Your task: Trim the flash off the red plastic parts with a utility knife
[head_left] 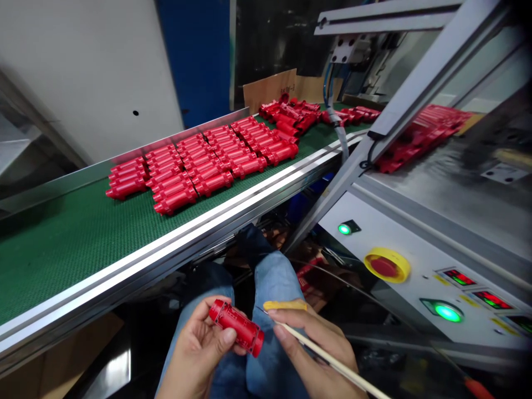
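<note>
Right hand closed on thin wooden stick, tip just beside red plastic cylinder, gripped in left hand's curled fingers above jeans-clad knees; far, green conveyor belt carries more red cylinders

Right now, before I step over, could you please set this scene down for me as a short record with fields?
Left hand: holds a red plastic part
Right hand: holds a thin wooden stick
Beside right hand: yellow strip
Ahead: green belt carrying rows of red parts
To the right: red stop button, green lights
</note>
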`<state>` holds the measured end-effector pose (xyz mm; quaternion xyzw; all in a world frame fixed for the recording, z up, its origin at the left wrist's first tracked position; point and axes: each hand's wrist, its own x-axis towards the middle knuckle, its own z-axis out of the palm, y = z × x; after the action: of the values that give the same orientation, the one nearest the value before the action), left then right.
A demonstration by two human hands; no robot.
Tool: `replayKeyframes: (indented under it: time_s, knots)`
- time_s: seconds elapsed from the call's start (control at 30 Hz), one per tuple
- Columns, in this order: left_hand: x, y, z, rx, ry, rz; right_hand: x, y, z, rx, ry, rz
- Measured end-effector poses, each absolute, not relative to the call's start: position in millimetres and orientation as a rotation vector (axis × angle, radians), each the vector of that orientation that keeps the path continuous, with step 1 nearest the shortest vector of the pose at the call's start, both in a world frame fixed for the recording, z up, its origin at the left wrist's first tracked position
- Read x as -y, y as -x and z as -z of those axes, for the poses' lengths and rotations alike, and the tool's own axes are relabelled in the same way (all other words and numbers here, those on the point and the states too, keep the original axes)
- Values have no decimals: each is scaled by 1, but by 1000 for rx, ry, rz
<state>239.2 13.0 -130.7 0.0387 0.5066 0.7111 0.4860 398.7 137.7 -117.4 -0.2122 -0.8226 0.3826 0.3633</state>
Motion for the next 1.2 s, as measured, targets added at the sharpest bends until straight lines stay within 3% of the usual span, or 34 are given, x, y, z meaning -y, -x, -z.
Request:
replayKeyframes:
  time_s: [0.37,1.2]
  knots:
    - [-14,-241,126,-1423,-126,-1864,-141,-406,111,2189,450,-1036]
    - [-13,-249,132,-1242,-145,-1813,-130,-379,113,2083,200,-1027]
